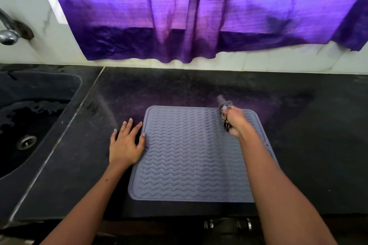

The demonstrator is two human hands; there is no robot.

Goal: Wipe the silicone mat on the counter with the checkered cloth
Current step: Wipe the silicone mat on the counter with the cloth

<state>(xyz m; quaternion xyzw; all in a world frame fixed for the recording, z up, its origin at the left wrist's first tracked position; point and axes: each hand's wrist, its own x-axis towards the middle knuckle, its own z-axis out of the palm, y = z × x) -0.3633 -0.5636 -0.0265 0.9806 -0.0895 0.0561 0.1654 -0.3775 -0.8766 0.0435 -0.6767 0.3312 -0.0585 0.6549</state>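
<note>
A grey silicone mat (189, 155) with wavy ridges lies flat on the dark counter (318, 145). My left hand (126, 143) rests flat with spread fingers at the mat's left edge, thumb tip on the mat. My right hand (235, 121) grips a bunched checkered cloth (223, 105) over the mat's far right corner. The cloth is blurred and sticks out past my fingers; whether it touches the mat is unclear.
A dark sink (29, 117) with a metal drain (26, 141) lies to the left, a chrome tap (8, 32) above it. A purple curtain (199, 12) hangs over the white tiled wall behind the counter. Metal knobs (227, 225) show below the front edge.
</note>
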